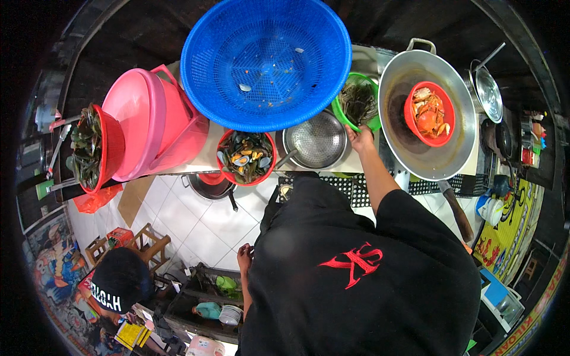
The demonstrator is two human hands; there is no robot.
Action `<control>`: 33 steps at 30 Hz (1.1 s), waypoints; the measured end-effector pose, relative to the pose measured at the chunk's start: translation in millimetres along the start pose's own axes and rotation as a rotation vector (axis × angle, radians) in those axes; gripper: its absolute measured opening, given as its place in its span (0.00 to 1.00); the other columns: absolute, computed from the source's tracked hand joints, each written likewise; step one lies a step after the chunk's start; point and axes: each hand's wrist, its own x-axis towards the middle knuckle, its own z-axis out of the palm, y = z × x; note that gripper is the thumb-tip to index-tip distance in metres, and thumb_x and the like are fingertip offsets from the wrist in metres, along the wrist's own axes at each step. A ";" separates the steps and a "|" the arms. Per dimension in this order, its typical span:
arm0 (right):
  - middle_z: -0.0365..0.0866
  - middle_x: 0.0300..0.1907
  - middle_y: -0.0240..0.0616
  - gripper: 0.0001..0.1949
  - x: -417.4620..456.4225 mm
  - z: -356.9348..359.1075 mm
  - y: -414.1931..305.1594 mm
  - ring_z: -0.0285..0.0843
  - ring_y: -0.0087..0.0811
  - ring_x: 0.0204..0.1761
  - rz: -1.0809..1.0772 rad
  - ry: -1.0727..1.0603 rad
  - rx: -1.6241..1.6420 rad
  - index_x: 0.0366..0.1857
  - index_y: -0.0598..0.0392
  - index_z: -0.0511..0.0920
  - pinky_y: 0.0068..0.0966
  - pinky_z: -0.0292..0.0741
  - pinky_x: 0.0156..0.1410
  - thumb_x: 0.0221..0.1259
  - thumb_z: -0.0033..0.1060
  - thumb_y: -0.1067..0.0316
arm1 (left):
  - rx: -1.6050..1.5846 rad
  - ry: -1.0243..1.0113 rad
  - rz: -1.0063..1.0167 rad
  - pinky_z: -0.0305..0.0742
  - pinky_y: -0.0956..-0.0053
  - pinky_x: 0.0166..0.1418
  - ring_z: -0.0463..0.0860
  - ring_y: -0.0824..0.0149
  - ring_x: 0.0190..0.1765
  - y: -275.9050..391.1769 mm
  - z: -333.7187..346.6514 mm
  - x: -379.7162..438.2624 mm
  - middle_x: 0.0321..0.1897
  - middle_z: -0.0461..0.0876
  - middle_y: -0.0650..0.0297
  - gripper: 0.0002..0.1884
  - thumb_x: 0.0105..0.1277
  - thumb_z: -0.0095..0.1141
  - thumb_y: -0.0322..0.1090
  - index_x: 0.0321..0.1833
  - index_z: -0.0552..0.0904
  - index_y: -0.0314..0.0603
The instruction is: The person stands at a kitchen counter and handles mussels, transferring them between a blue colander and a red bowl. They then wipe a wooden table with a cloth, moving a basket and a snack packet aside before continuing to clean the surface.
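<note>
My right hand (361,137) grips the near rim of a green plastic basket (377,123) holding raw grayish shrimp (357,103). At my left side hangs my left hand (245,256), its fingers loosely bent and nothing visible in it. Left of the green basket is a perforated metal pan (316,140), partly under a large blue plastic basket (267,62) with a few scraps inside. A red basket of mussels (246,158) stands near the counter's front edge. On the right, a red basket with cooked crab (429,115) sits in a wide metal wok (396,147).
A pink lidded bucket (178,129) and a red basket of dark green shellfish (109,147) occupy the counter's left side. A lidded pot (488,95) stands far right. The wok's wooden handle (458,216) juts past the front edge. Another person in a black cap (118,276) is behind, lower left.
</note>
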 end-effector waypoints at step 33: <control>0.80 0.43 0.51 0.26 -301.3 -317.8 46.8 0.82 0.38 0.38 0.131 0.119 -0.273 0.56 0.67 0.67 0.24 0.82 0.44 0.52 0.43 0.65 | 0.025 -0.676 0.012 0.75 0.69 0.38 0.80 0.69 0.40 89.1 332.9 81.1 0.35 0.77 0.66 0.26 0.64 0.61 0.49 0.58 0.66 0.47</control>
